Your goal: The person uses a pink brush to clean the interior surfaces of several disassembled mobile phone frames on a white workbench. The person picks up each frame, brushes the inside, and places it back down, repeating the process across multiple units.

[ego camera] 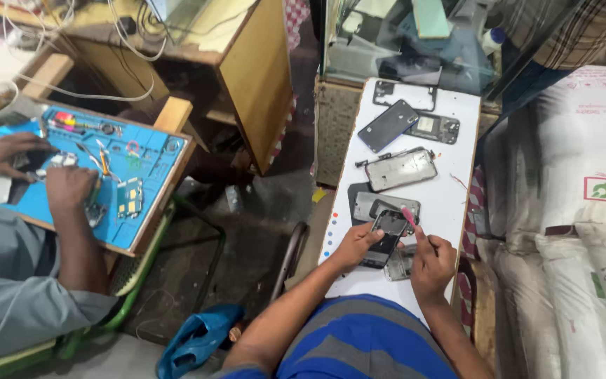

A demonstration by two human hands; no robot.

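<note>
My left hand [354, 243] grips a dark opened phone [386, 237] by its lower left edge, holding it just above the white worktable [450, 203]. My right hand [431, 261] holds a thin pink-tipped tool [409, 215] whose tip rests on the phone's upper right corner. Another phone frame [401, 263] lies under my right hand. A grey phone back [369, 203] sits just beyond the held phone.
Farther up the table lie a silver phone housing [401, 170], a dark phone [388, 125] and a circuit frame [433, 128]. At left a co-worker's hands [64, 184] work on a blue mat [138, 210]. White sacks [583, 231] stack at right. A glass case [415, 42] stands behind.
</note>
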